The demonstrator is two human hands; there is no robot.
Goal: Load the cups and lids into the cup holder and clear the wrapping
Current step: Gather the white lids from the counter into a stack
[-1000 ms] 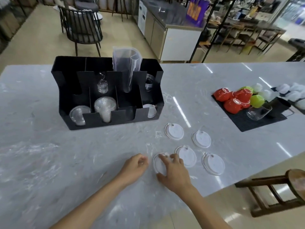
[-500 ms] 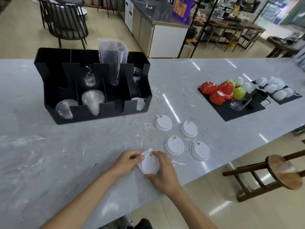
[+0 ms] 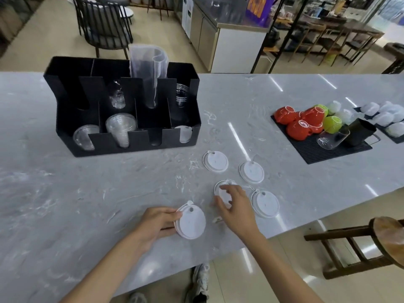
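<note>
My left hand (image 3: pixel 156 224) holds a small stack of white lids (image 3: pixel 190 220) by its left edge, just above the marble counter. My right hand (image 3: pixel 235 207) reaches over another white lid (image 3: pixel 222 186), fingers spread and touching it. Three more white lids lie flat nearby: one (image 3: pixel 215 161), a second (image 3: pixel 251 172), a third (image 3: pixel 265 203). The black cup holder (image 3: pixel 131 145) stands at the back left, with clear cups (image 3: pixel 120 127), clear lids (image 3: pixel 84 137) and a tall plastic wrapping sleeve (image 3: pixel 148 68) in its slots.
A black mat (image 3: pixel 321 149) at the right carries red and green mugs (image 3: pixel 301 123), a glass and a black pitcher. A wooden stool (image 3: pixel 376 243) stands below the counter's front edge. A small white scrap (image 3: pixel 216 219) lies between my hands.
My right hand has let go of the lid stack and moved right onto another lid. My left hand now holds the stack alone.
</note>
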